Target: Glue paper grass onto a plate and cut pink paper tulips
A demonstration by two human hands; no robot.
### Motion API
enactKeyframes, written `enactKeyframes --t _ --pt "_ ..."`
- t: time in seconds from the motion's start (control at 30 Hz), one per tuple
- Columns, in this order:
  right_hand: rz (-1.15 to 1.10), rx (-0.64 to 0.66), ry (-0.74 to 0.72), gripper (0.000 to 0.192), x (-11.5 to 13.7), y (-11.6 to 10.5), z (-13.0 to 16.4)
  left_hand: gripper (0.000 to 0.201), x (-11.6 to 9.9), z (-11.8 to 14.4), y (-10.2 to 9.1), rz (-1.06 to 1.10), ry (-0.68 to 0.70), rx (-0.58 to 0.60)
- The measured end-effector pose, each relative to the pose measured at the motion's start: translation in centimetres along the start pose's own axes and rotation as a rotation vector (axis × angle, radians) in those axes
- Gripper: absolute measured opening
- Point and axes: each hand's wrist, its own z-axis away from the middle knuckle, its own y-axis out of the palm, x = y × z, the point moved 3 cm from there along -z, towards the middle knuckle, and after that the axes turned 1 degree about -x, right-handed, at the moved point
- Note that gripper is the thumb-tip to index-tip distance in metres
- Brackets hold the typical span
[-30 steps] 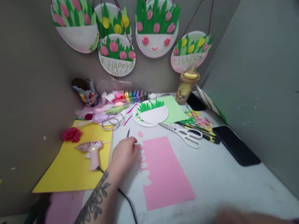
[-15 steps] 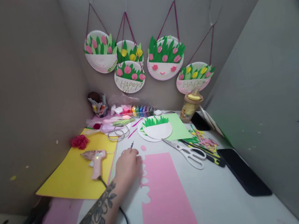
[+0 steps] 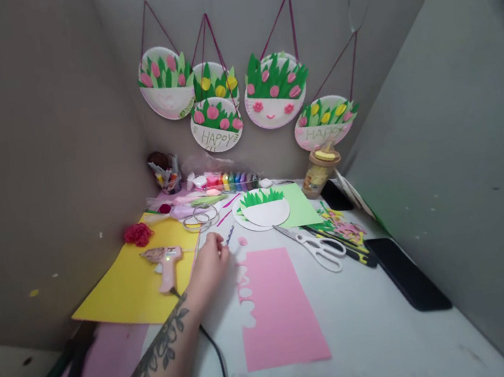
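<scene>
We are reaching with left hand [image 3: 210, 264], fingertips pinching thin dark pen [image 3: 229, 236]; pen tip is pointing away past fingers. Right hand is not showing. We are counting: one pink paper sheet [image 3: 275, 309] just right of fingers, scalloped cuts on its near edge; one small pink cutout [image 3: 242, 241] beyond fingertips; one glue gun [image 3: 167, 262] left of fingers on yellow sheet [image 3: 128, 284]; one pair of scissors [image 3: 316, 247] further right; five paper plates [image 3: 272, 93] hanging above.

Head camera, single view: looks forward and down over the table [image 3: 372, 316] toward the corner wall, at arm's reach.
</scene>
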Motion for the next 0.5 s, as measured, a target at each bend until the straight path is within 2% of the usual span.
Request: enactKeyframes --t 0.07,0.13,0.2,0.23,0.3,0.37,0.43,0.5 --pt "-0.005 -0.030 -0.016 0.026 -0.5 0.8 -1.6 0.008 -1.8 1.3 0.4 0.372 0.126 0.140" --pt "0.075 -0.016 -0.025 0.033 -1.4 1.4 -3.4 0.014 -3.8 3.1 1.2 0.646 0.252 0.428" --pt "0.227 -0.005 -0.037 0.037 -2.5 1.4 -4.7 0.019 -5.2 4.7 1.9 0.778 0.300 0.660" --pt "0.289 -0.008 -0.026 0.033 -3.1 1.2 -5.2 0.020 -5.6 5.3 2.1 0.790 0.307 0.720" --pt "0.382 -0.052 0.059 0.019 -4.3 0.5 -5.4 0.020 -5.7 5.6 2.2 0.653 0.335 0.731" --pt "0.412 -0.117 0.207 0.008 -5.7 -0.4 -5.0 0.021 -5.3 5.3 2.2 0.341 0.389 0.664" --pt "0.340 -0.161 0.336 0.013 -6.8 -0.8 -4.3 0.019 -4.8 4.9 2.1 0.015 0.439 0.625" --pt "0.150 -0.169 0.393 0.017 -7.7 -0.7 -3.9 0.015 -4.5 4.7 2.1 -0.174 0.470 0.633"
